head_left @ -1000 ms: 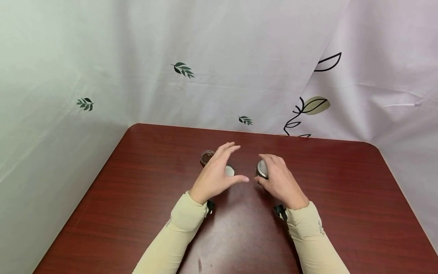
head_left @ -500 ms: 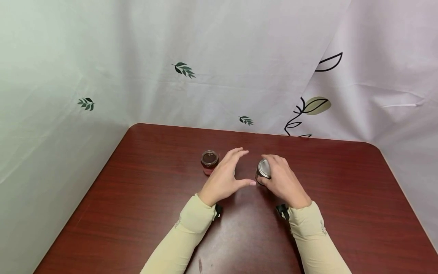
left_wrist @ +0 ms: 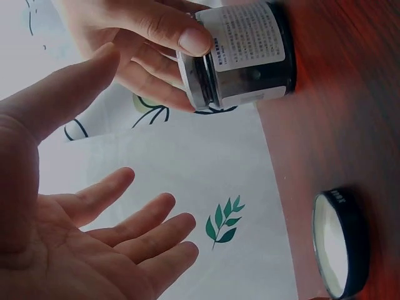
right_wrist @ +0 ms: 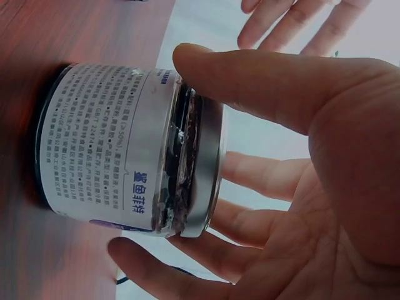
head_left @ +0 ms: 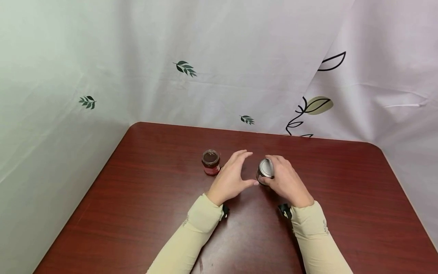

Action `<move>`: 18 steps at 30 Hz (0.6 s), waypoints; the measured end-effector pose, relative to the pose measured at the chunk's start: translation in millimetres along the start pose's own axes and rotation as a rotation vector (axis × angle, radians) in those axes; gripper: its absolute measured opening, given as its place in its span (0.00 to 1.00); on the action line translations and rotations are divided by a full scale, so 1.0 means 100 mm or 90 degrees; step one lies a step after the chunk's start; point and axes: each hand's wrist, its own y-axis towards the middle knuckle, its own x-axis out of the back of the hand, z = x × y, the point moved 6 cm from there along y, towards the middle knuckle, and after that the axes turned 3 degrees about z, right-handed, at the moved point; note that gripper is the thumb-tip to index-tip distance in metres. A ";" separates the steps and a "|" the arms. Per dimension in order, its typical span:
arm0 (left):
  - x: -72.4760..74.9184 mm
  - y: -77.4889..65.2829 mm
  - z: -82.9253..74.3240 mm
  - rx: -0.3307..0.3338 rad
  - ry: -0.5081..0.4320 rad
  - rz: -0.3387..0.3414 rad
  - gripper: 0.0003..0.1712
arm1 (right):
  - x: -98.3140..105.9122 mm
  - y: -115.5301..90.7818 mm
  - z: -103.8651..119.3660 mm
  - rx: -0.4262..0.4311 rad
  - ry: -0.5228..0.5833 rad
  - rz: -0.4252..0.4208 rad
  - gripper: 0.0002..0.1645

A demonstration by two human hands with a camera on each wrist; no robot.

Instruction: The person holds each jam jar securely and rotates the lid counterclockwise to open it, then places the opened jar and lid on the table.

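Observation:
A labelled glass jar (head_left: 266, 171) with a silver lid stands on the table in the head view. My right hand (head_left: 287, 180) grips it near the lid, thumb on the near side and fingers round the far side. Up close in the right wrist view, the jar's white label (right_wrist: 103, 144) carries printed text, and its contents look dark. Just left of the jar is my left hand (head_left: 230, 180), thumb spread away from extended fingers, holding nothing. A dark lid with a pale inside (left_wrist: 340, 244) lies on the table in the left wrist view; my left hand hides it in the head view.
A second jar (head_left: 211, 163), dark red and seemingly without a lid, stands behind and left of my left hand. The reddish-brown wooden table (head_left: 137, 198) ends at a pale leaf-printed curtain (head_left: 219, 76) at the back and sides.
My left hand has moved right, closer to the silver-lidded jar, uncovering the red jar and covering the loose lid. My right hand has stayed at its jar.

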 end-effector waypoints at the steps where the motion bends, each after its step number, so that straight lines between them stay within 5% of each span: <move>1: -0.01 0.01 0.00 0.001 0.002 0.000 0.47 | 0.00 0.00 -0.01 -0.003 0.002 0.003 0.42; 18: -0.20 0.10 0.01 0.038 0.025 0.047 0.47 | -0.01 0.00 -0.09 -0.019 0.033 0.026 0.42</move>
